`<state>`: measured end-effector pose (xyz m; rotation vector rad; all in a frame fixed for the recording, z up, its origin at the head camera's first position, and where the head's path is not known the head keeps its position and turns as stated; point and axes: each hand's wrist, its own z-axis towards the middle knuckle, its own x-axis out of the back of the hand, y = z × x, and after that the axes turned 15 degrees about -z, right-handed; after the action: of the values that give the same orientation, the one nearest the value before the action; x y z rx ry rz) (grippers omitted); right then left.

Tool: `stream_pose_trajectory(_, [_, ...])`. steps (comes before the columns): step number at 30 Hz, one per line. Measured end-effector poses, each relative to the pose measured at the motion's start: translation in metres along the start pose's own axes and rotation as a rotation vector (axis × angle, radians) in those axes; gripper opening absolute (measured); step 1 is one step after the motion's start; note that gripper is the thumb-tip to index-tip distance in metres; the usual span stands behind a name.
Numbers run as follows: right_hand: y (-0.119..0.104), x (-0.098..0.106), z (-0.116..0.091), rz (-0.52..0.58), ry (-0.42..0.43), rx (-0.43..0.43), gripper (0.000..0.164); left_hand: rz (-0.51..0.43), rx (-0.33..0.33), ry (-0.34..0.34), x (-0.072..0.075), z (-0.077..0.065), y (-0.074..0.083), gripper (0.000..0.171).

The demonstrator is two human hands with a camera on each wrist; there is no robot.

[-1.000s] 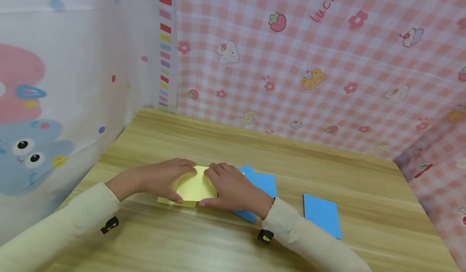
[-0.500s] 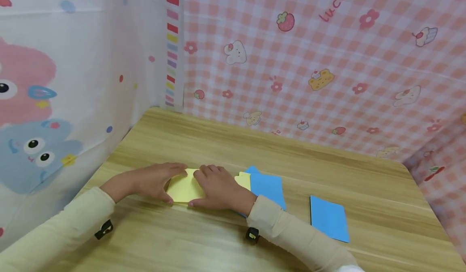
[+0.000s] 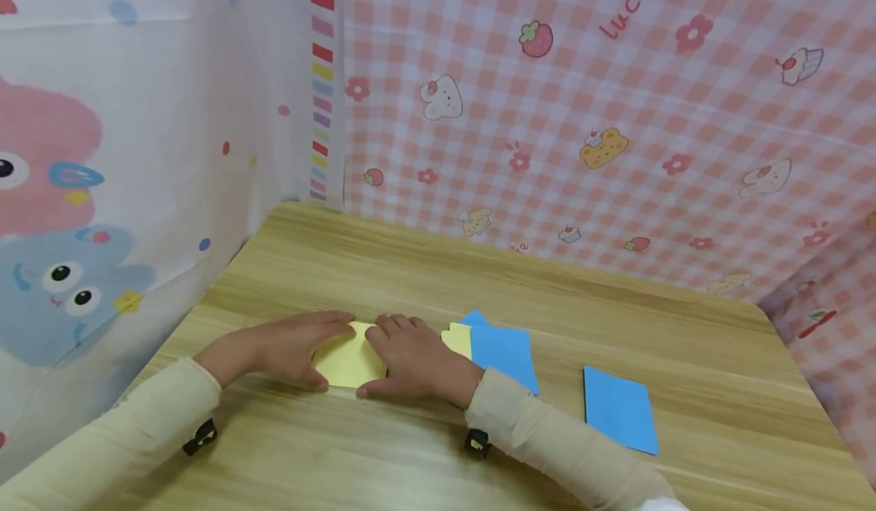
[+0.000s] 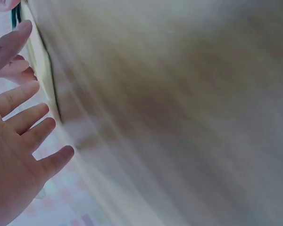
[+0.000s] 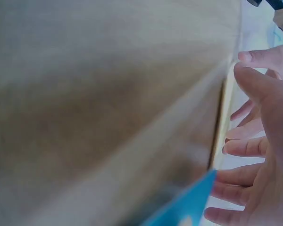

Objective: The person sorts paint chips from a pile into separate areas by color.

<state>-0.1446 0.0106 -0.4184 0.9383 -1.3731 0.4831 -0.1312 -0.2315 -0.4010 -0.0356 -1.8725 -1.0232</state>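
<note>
A yellow card (image 3: 349, 355) lies flat at the middle left of the table, held between both hands. My left hand (image 3: 290, 347) grips its left end, thumb at the near edge and fingers at the far edge. From the other side my right hand (image 3: 417, 355) grips the right end the same way, covering that part. In the left wrist view, the spread left fingers (image 4: 30, 127) are beside the card's edge (image 4: 48, 80). The right wrist view has the right thumb and fingers (image 5: 247, 147) close around the card. Whether more cards lie beneath is hidden.
Just right of my right hand, a second yellow piece (image 3: 457, 338) shows partly under overlapping blue cards (image 3: 505, 355). Farther right lies another blue card (image 3: 619, 411). Patterned cloth (image 3: 547, 115) hangs behind the wooden table (image 3: 411, 260), and white cloth (image 3: 171, 93) hangs at left.
Both hands have carried the yellow card left, away from the blue cards, then slightly nearer. The yellow piece beside the blue cards is uncovered. A lower yellow edge at the left no longer shows.
</note>
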Motion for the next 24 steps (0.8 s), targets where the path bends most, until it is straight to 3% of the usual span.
stream_pose_trajectory(7, [0.029,0.009,-0.023,0.112,-0.036,-0.018,0.078,-0.034,-0.042,0.001,-0.001,0.023,0.019,0.079])
stream_pose_trajectory(16, [0.081,0.009,-0.073,0.283,-0.016,-0.103,0.062,0.009,-0.119,0.007,-0.01,0.071,0.058,0.082])
stream_pose_trajectory(20, [0.095,0.006,-0.093,0.313,0.003,-0.119,0.058,0.015,-0.163,0.016,-0.016,0.091,0.074,0.085])
stream_pose_trajectory(24, [0.104,-0.002,-0.111,0.336,0.031,-0.111,0.057,-0.006,-0.165,0.014,-0.024,0.108,0.086,0.083])
